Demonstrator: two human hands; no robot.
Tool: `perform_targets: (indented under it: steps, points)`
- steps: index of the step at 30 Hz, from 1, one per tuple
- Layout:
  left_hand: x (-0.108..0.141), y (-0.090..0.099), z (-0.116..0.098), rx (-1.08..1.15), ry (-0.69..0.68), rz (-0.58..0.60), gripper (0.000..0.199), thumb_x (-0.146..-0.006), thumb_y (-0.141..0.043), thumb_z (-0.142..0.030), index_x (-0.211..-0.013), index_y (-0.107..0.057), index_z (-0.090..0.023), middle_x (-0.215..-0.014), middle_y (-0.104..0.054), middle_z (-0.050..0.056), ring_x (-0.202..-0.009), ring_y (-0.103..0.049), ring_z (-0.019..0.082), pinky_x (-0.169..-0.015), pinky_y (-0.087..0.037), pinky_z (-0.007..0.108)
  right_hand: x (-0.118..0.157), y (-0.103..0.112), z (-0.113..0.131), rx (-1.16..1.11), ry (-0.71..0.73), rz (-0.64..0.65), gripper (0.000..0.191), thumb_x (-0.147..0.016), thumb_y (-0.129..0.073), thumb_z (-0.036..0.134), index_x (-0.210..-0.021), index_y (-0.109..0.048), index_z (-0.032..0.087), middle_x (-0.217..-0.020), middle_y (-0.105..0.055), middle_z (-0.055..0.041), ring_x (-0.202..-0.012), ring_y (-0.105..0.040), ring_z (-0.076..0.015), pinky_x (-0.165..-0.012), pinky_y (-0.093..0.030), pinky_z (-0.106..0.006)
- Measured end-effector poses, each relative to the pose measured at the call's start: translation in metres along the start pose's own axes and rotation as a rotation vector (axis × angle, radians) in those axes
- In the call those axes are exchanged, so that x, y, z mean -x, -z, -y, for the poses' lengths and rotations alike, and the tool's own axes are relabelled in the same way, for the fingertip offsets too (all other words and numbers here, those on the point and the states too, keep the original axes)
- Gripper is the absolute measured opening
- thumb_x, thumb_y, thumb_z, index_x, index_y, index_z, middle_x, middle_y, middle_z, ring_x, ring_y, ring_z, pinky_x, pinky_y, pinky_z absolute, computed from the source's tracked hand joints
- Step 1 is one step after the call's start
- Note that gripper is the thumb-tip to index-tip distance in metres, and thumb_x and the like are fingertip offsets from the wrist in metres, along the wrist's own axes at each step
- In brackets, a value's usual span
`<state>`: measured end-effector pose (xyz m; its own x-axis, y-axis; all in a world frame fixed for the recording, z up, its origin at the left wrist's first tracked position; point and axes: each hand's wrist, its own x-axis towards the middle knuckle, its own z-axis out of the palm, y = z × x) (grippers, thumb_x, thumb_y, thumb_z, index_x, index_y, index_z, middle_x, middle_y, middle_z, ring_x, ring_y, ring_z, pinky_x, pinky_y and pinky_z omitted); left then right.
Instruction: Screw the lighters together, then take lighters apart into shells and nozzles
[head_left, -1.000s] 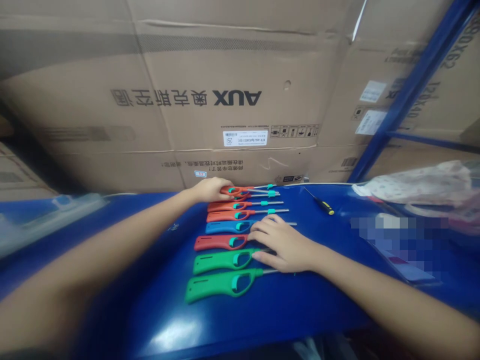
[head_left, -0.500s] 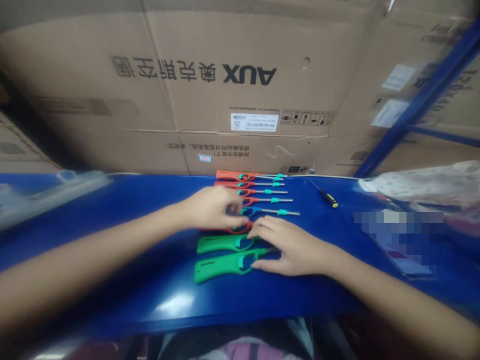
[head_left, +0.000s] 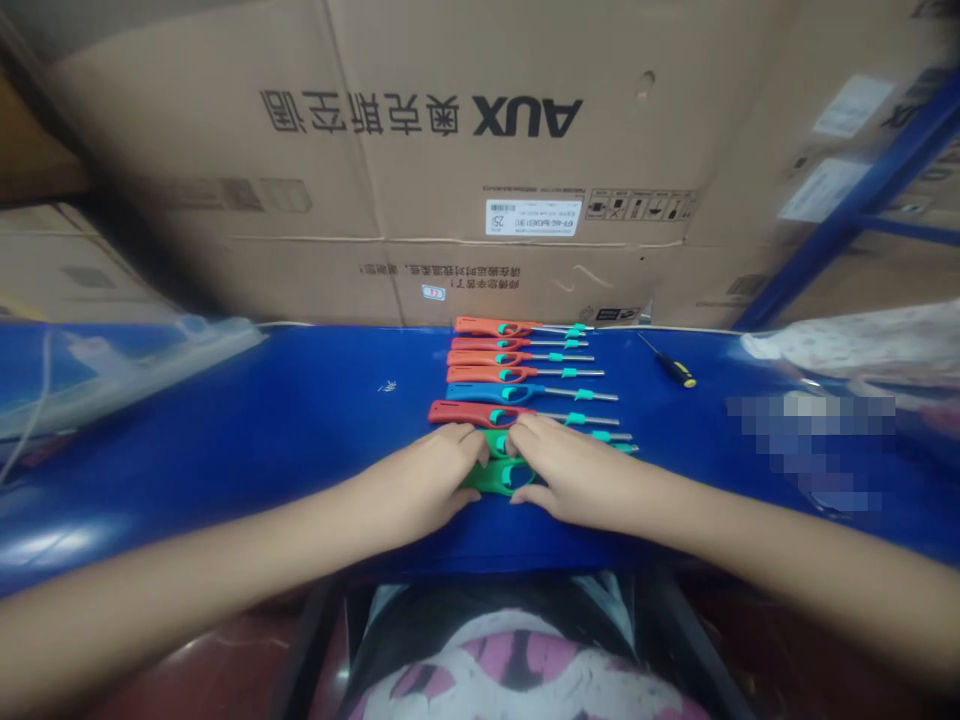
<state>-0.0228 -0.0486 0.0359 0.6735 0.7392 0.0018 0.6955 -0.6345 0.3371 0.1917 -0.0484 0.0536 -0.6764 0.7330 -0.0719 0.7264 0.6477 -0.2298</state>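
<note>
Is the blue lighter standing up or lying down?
Lying down: the blue lighter stretches flat across the blue table, its metal rod pointing toward the picture's right.

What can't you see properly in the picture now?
All in the head view:
- Green lighters: handle ends hidden by the left hand.
- Metal rods: middles under the right hand.
- Cardboard box: cut off by the top edge.
- White specks: too small.

Long-necked utility lighters [head_left: 480, 326], handles left and metal barrels right, lying flat in a near-parallel row on the blue tabletop [head_left: 352, 420]. Teal triggers and barrel clips. Nearest: two green lighters [head_left: 489, 479], partly covered by the hands [head_left: 435, 468]. Beyond: red lighter [head_left: 454, 412], blue lighter [head_left: 472, 393], orange-red lighters [head_left: 463, 374].
</note>
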Motion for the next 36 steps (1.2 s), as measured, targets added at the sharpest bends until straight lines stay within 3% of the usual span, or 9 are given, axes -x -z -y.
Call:
perform_targets:
  steps: [4,14,19,23,29,36]
  points:
    - [-0.009,-0.003,-0.002,-0.038,-0.033,-0.004,0.027,-0.081,-0.068,-0.012,-0.102,-0.053,-0.017,-0.111,-0.060,0.010,-0.104,-0.061,0.025,-0.088,-0.051,0.036,0.002,-0.002,-0.006,-0.022,0.011,-0.017,0.035,-0.081,-0.076,0.026,-0.106,-0.057,0.012,-0.113,-0.059,-0.0141,-0.112,-0.057,-0.0277,-0.096,-0.049,-0.040]
    - [-0.049,0.004,-0.002,-0.128,-0.008,0.135,0.024,-0.077,-0.067,-0.019,-0.098,-0.059,-0.014,-0.101,-0.065,0.012,-0.091,-0.066,0.028,-0.077,-0.052,0.036,-0.012,0.014,-0.021,0.054,-0.087,0.124,0.039,-0.075,-0.081,0.035,-0.100,-0.061,0.014,-0.103,-0.066,-0.0114,-0.093,-0.065,-0.0266,-0.075,-0.050,-0.034]
    - [-0.060,0.006,-0.009,-0.178,0.001,0.160,0.022,-0.072,-0.064,-0.019,-0.092,-0.058,-0.015,-0.099,-0.065,0.012,-0.086,-0.066,0.028,-0.072,-0.052,0.034,-0.013,0.015,-0.022,0.063,-0.099,0.154,0.037,-0.076,-0.079,0.036,-0.099,-0.058,0.014,-0.107,-0.065,-0.0123,-0.099,-0.063,-0.0272,-0.079,-0.049,-0.034]
    - [-0.054,0.003,-0.016,-0.196,-0.008,0.103,0.024,-0.071,-0.064,-0.024,-0.092,-0.057,-0.015,-0.096,-0.063,0.013,-0.083,-0.065,0.028,-0.069,-0.052,0.035,-0.009,0.013,-0.022,0.031,-0.118,0.174,0.038,-0.080,-0.075,0.037,-0.101,-0.055,0.013,-0.106,-0.064,-0.0132,-0.096,-0.063,-0.0260,-0.078,-0.049,-0.033]
    - [-0.037,-0.006,-0.019,-0.212,-0.081,0.023,0.021,-0.083,-0.064,-0.026,-0.099,-0.056,-0.014,-0.103,-0.060,0.013,-0.098,-0.059,0.029,-0.085,-0.050,0.039,0.000,0.006,-0.022,-0.057,-0.097,0.110,0.036,-0.079,-0.075,0.035,-0.099,-0.052,0.015,-0.103,-0.062,-0.0109,-0.093,-0.062,-0.0243,-0.079,-0.047,-0.033]
    - [-0.025,-0.027,0.000,-0.025,-0.203,-0.148,0.025,-0.098,-0.053,-0.034,-0.118,-0.055,-0.019,-0.112,-0.055,0.010,-0.105,-0.054,0.026,-0.089,-0.050,0.041,0.016,-0.014,-0.030,-0.267,-0.057,-0.091,0.036,-0.081,-0.073,0.032,-0.103,-0.048,0.019,-0.107,-0.061,-0.0088,-0.098,-0.060,-0.0233,-0.082,-0.048,-0.035]
